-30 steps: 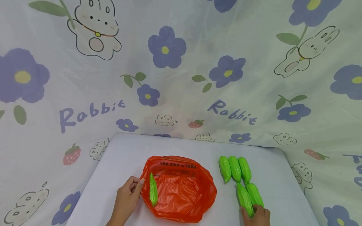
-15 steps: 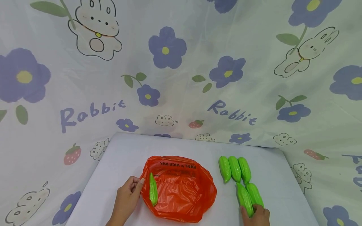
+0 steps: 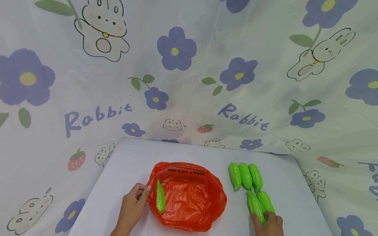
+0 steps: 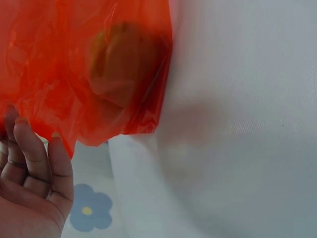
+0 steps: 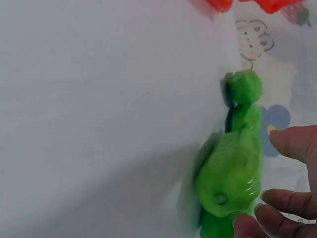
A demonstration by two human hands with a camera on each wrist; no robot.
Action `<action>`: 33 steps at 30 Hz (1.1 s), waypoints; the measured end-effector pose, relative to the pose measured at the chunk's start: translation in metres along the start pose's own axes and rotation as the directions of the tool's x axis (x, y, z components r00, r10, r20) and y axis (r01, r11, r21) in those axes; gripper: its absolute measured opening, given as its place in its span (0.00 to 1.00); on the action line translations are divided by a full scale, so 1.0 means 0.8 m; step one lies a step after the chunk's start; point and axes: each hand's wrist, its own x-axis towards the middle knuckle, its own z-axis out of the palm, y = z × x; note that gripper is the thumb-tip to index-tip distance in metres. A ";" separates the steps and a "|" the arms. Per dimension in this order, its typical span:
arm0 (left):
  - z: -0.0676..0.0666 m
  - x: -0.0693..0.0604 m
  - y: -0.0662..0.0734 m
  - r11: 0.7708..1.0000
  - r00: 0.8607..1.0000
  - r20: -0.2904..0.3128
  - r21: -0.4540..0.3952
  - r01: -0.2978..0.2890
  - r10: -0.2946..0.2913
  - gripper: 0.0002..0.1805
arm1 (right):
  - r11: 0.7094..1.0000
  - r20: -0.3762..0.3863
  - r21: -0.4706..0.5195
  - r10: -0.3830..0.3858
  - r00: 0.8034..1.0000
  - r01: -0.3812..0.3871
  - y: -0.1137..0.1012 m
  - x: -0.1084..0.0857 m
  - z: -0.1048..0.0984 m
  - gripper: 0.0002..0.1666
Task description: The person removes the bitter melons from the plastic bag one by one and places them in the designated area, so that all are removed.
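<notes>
A red plastic bag [image 3: 189,206] with printed lettering lies spread wide at its mouth on the white table. My left hand [image 3: 133,205] pinches its left rim between thumb and fingers. Inside the bag, near that rim, rests one bright green, glossy gourd [image 3: 160,196]. Through the film in the left wrist view shows a blurred brownish round shape. My right hand [image 3: 268,225] is at the near end of another green gourd [image 3: 255,206], thumb on one side and fingers on the other. In the right wrist view the thumb stands apart from the gourd [image 5: 233,173] and the fingertips are by its edge.
A second green gourd [image 3: 265,201] lies against the one at my right hand. Behind them, three more gourds [image 3: 245,176] lie side by side. A curtain [image 3: 189,82] printed with flowers and rabbits hangs behind and beside the white table [image 3: 141,154].
The right hand has shifted very slightly at the near gourd. The left hand, the bag and the gourds have stayed in place; the head view has moved a little.
</notes>
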 end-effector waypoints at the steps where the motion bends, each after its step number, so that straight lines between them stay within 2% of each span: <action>1: 0.000 0.000 0.000 1.000 1.000 0.003 -0.001 0.005 -0.005 0.13 | 1.000 -0.005 0.006 -0.005 1.000 0.005 -0.002 -0.001 -0.002 0.35; 4: 0.000 0.000 0.000 1.000 1.000 0.010 -0.004 0.018 -0.018 0.13 | 0.999 -0.011 0.034 -0.038 0.999 0.038 -0.008 -0.001 -0.007 0.33; 8: 0.002 0.000 0.000 1.000 1.000 0.008 -0.012 0.020 -0.020 0.13 | 0.987 -0.030 0.122 -0.102 0.994 0.105 -0.031 -0.004 -0.012 0.27; 13: 0.004 -0.001 0.000 1.000 1.000 -0.003 -0.018 -0.004 0.004 0.12 | 0.966 0.000 0.183 -0.185 0.983 0.181 -0.086 -0.017 -0.021 0.24; 17: 0.005 -0.002 0.001 1.000 1.000 -0.006 -0.023 0.003 -0.003 0.11 | 0.935 0.037 0.209 -0.299 0.954 0.285 -0.132 -0.030 -0.027 0.22; 22: 0.002 -0.006 0.002 0.999 1.000 -0.005 -0.031 0.020 -0.020 0.11 | 0.872 0.083 0.245 -0.453 0.887 0.423 -0.174 -0.039 -0.026 0.23; 25: 0.000 -0.008 0.003 0.999 1.000 -0.002 -0.037 0.030 -0.030 0.10 | 0.821 0.112 0.267 -0.546 0.830 0.504 -0.191 -0.044 -0.021 0.24; 28: -0.001 -0.011 0.004 0.998 0.999 0.008 -0.050 0.037 -0.037 0.12 | 0.779 0.173 0.276 -0.617 0.768 0.564 -0.206 -0.051 -0.013 0.27; 30: -0.002 -0.013 0.004 0.998 0.999 0.016 -0.059 0.033 -0.032 0.14 | 0.761 0.223 0.289 -0.644 0.732 0.581 -0.218 -0.057 -0.005 0.31; 33: -0.002 -0.016 0.004 0.998 1.000 0.015 -0.066 0.016 -0.015 0.16 | 0.754 0.320 0.303 -0.656 0.683 0.582 -0.239 -0.067 0.008 0.35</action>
